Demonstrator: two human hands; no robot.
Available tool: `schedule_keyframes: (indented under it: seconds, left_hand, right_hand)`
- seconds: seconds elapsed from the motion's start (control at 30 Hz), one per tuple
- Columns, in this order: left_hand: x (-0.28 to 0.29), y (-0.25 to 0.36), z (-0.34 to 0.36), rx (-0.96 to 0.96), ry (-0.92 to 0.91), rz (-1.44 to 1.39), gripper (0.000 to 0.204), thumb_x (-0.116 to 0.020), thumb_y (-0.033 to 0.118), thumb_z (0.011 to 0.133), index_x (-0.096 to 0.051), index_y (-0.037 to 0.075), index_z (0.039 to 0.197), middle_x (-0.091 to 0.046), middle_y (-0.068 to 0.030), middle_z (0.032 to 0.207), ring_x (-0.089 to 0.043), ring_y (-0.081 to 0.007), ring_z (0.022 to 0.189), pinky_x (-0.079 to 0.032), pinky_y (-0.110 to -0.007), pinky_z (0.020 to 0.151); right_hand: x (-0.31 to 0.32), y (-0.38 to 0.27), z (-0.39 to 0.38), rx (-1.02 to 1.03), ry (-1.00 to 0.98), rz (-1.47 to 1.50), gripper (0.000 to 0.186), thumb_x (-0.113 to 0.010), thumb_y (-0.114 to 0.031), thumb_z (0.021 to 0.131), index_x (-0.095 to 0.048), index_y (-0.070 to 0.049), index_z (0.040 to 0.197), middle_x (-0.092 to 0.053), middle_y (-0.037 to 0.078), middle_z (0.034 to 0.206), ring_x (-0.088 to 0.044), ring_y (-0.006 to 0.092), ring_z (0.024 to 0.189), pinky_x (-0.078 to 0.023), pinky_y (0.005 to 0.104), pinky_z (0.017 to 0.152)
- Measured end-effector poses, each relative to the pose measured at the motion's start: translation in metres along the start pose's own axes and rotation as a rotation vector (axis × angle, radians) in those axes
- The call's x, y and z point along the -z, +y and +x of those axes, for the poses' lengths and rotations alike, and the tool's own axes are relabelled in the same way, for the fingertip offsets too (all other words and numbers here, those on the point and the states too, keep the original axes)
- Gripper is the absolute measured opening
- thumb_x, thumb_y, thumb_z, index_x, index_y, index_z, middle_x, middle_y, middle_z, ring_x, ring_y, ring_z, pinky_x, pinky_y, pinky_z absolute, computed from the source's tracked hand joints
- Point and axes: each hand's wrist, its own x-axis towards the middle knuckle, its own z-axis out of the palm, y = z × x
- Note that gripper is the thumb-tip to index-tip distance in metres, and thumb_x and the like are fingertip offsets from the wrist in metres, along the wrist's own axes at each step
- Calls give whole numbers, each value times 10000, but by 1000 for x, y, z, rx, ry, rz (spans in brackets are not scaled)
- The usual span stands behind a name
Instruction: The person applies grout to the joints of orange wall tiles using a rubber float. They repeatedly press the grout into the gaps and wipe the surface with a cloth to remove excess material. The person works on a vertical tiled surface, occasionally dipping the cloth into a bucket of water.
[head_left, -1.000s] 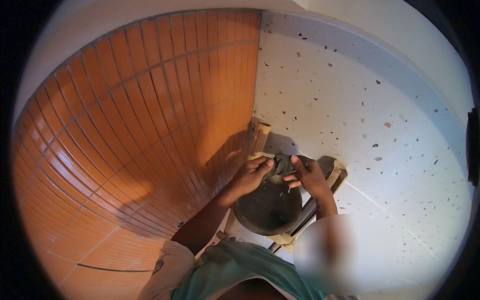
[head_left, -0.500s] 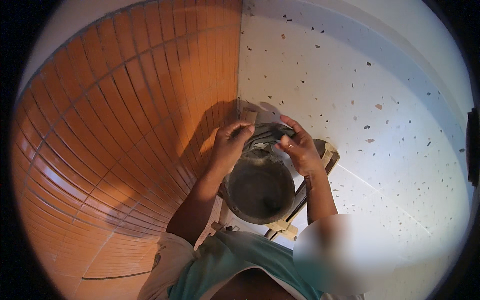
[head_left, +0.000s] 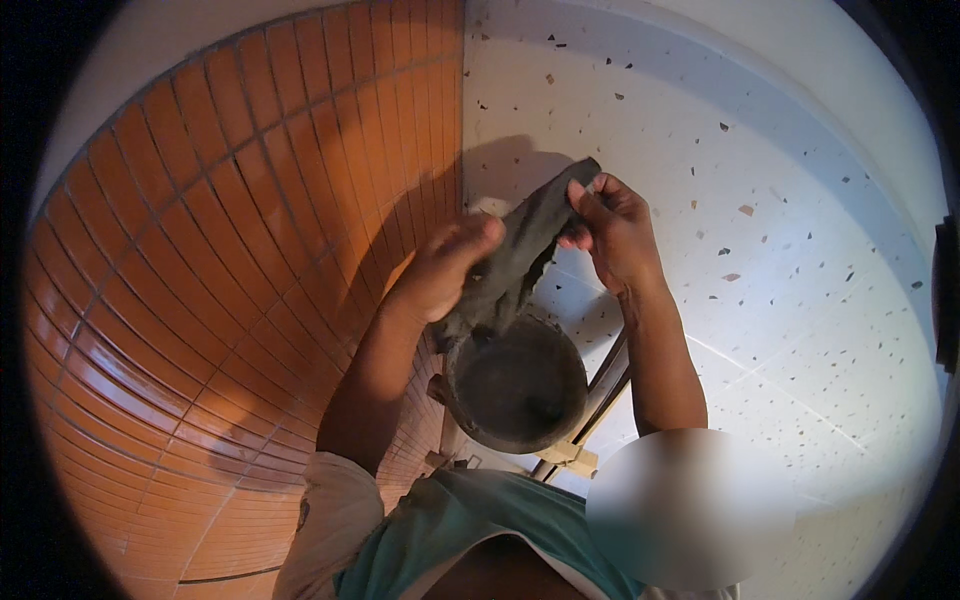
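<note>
A dark grey, damp-looking rag [head_left: 530, 235] is stretched slantwise between my hands, its lower end hanging at the far rim of a round dark bucket [head_left: 515, 385]. At the rag's upper end, my right hand [head_left: 617, 225] pinches it between thumb and fingers. My left hand [head_left: 448, 268] is closed on the rag's left side, thumb up; it is slightly blurred and its fingers are partly behind the cloth. The bucket's inside is dark, with what it holds hard to make out.
Orange tiles in narrow strips cover the wall [head_left: 230, 250] at left, meeting a white speckled wall [head_left: 740, 200] in a corner. Under the bucket stands a ladder-like wooden frame [head_left: 568, 457]. A blurred patch hides part of the lower right.
The rag has gone from bunched folds to a longer, slanted strip. My right hand has moved up and slightly right; my left hand has shifted a little left. The view has shifted slightly.
</note>
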Motion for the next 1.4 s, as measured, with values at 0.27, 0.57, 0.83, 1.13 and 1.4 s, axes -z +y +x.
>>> schedule_keyframes:
  seconds: [0.27, 0.57, 0.83, 1.13, 1.4]
  left_hand:
    - [-8, 4, 14, -246, 211, -68, 331, -582, 292, 946, -613, -1, 1098, -590, -63, 1073, -547, -160, 956, -438, -316, 845]
    - [13, 32, 145, -924, 422, 1205, 381, -394, 267, 1002, -504, -86, 1094, -508, -291, 1099, -519, -431, 990, -415, -472, 862]
    - [12, 38, 206, -910, 577, 1217, 612, -274, 416, 1003, -368, -110, 1301, -396, -363, 1312, -442, -511, 1157, -361, -507, 992]
    - [23, 29, 191, -746, 536, 1259, 576, -318, 352, 1004, -335, -105, 1354, -324, -329, 1409, -320, -481, 1294, -252, -468, 1096]
    - [28, -45, 145, -433, 556, 1110, 698, -249, 484, 998, -294, -85, 1400, -317, -341, 1418, -323, -459, 1321, -215, -467, 1121]
  right_hand:
    - [-4, -29, 0, 310, 301, -367, 279, -662, -125, 879, -581, 44, 1086, -634, 119, 907, -652, 163, 664, -521, 253, 605]
    - [58, -57, -4, 920, 704, -786, 91, -646, -87, 892, -637, -12, 943, -647, 92, 904, -633, 175, 767, -511, 262, 672]
    - [110, -46, 1, 1141, 735, -920, 51, -637, -4, 872, -637, -5, 922, -661, 109, 899, -631, 196, 821, -498, 285, 749]
    - [109, -46, 8, 1126, 795, -901, 70, -638, -94, 898, -649, -27, 913, -665, 103, 887, -631, 204, 798, -504, 285, 721]
    - [104, -42, 8, 1201, 792, -955, 78, -640, -92, 895, -649, -14, 896, -667, 112, 880, -630, 219, 794, -503, 300, 724]
